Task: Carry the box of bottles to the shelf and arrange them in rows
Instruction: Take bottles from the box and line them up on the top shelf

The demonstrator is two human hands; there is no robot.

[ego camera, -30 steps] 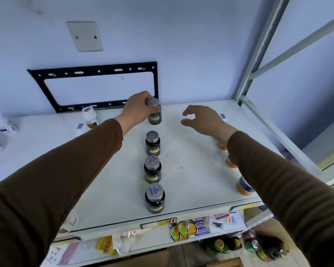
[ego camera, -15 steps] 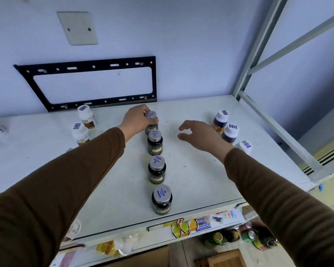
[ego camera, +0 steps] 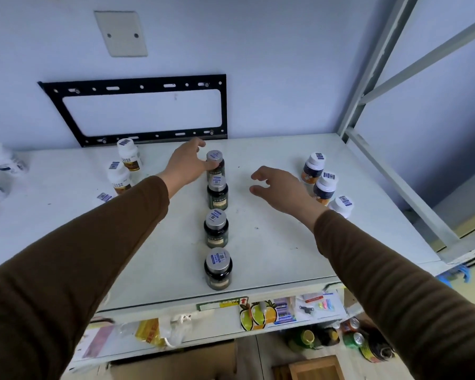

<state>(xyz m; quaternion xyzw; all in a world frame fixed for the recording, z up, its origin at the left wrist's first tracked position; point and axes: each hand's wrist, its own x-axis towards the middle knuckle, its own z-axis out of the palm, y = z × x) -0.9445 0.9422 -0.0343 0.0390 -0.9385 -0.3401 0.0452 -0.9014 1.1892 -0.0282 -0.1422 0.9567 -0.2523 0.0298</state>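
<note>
Several dark green bottles with silver caps stand in a single row running away from me down the middle of the white shelf (ego camera: 272, 242): the nearest (ego camera: 218, 268), then one (ego camera: 215, 229), another (ego camera: 217, 193), and the farthest (ego camera: 215, 163). My left hand (ego camera: 188, 164) is beside the farthest bottle. Its thumb touches the bottle's neck and its fingers are lifted off behind it. My right hand (ego camera: 280, 190) hovers over the shelf to the right of the row, fingers loosely curled, holding nothing.
Three white-capped bottles (ego camera: 325, 186) stand in a line at the right. More white bottles (ego camera: 128, 154) stand at the left, with others blurred at the far left edge. A black wall bracket (ego camera: 143, 111) sits behind. A grey shelf post (ego camera: 368, 78) rises at the right. A lower shelf (ego camera: 272, 311) holds packets.
My left hand set the farthest dark bottle down at the end of the row and its fingers have come off the cap. My right hand stayed hovering nearby.
</note>
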